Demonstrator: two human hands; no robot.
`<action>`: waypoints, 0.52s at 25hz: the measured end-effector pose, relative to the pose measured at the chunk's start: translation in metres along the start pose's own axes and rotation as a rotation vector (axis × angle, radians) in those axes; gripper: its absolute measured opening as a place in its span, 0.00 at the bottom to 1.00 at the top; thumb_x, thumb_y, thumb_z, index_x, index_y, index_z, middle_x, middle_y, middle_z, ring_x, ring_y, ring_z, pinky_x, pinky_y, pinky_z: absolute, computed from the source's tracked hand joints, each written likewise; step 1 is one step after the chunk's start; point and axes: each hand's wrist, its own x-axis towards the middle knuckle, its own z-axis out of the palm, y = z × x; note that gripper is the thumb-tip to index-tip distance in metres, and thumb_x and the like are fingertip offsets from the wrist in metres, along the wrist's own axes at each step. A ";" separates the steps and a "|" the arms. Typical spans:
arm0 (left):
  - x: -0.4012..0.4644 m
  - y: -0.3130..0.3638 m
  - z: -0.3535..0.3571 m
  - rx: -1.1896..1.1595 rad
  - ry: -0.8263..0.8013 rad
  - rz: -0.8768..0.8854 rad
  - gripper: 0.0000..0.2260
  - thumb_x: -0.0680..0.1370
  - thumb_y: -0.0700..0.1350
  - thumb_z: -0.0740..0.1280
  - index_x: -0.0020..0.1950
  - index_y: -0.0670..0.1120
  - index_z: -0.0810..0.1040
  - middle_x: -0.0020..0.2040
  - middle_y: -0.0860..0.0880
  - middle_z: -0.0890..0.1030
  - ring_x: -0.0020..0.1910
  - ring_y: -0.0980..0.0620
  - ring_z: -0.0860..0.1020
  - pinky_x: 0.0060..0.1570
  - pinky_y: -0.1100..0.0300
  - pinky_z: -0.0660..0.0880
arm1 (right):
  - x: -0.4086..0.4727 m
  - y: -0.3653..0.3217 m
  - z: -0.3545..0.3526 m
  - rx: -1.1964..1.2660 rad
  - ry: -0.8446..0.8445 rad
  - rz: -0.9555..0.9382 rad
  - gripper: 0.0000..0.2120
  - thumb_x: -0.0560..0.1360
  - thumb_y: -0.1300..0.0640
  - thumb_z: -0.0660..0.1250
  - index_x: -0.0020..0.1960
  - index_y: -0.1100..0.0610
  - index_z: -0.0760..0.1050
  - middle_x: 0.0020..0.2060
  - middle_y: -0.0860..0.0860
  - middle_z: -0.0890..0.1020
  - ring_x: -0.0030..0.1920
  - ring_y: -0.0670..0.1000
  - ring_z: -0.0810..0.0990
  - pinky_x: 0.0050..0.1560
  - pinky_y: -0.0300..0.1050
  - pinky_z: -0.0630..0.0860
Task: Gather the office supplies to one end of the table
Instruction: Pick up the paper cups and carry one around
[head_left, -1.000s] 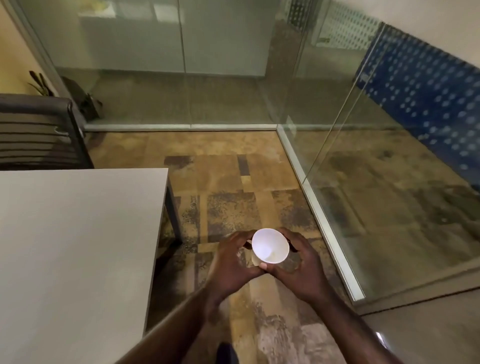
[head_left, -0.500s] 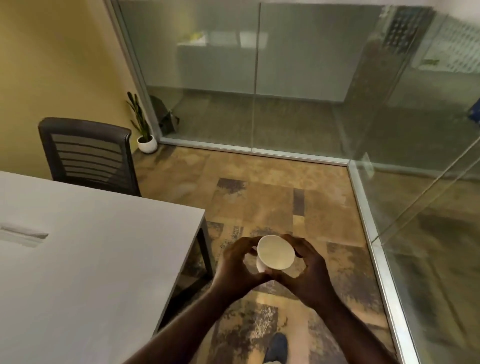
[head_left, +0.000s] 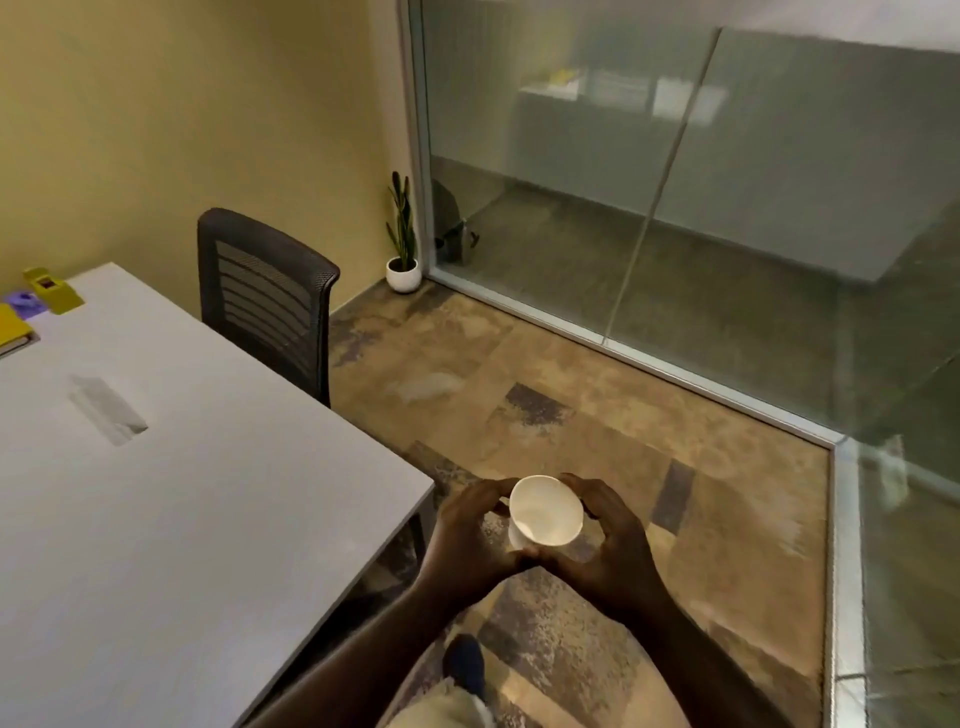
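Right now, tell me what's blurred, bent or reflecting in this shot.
Head view: wide-angle bends the glass wall frame; the glass mirrors the room dimly. Head view: yellow items at the table far end are soft; the white cup in both hands stays fairly sharp.

The grey table (head_left: 182, 493) stands at the left. At its far end lie a yellow item (head_left: 54, 296), a purple item (head_left: 23, 304) and a yellow book (head_left: 10, 327), close together.
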 end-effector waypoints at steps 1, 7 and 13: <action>0.013 -0.007 0.003 0.007 0.017 -0.013 0.27 0.62 0.65 0.76 0.58 0.59 0.77 0.51 0.70 0.77 0.49 0.66 0.77 0.49 0.71 0.71 | 0.016 0.009 0.000 -0.001 -0.019 -0.004 0.34 0.61 0.36 0.77 0.63 0.45 0.73 0.56 0.40 0.78 0.55 0.40 0.76 0.49 0.29 0.70; 0.109 -0.058 0.014 0.012 0.125 -0.049 0.27 0.64 0.64 0.75 0.58 0.53 0.78 0.53 0.69 0.76 0.49 0.68 0.77 0.49 0.73 0.70 | 0.130 0.063 0.010 0.016 -0.138 -0.039 0.35 0.61 0.37 0.78 0.63 0.51 0.75 0.57 0.43 0.79 0.57 0.43 0.77 0.53 0.36 0.74; 0.199 -0.095 0.004 0.076 0.161 -0.117 0.29 0.62 0.58 0.77 0.60 0.50 0.79 0.54 0.57 0.81 0.49 0.59 0.79 0.51 0.49 0.77 | 0.241 0.095 0.026 0.039 -0.223 -0.084 0.33 0.61 0.39 0.79 0.62 0.49 0.75 0.58 0.42 0.79 0.58 0.41 0.77 0.53 0.31 0.71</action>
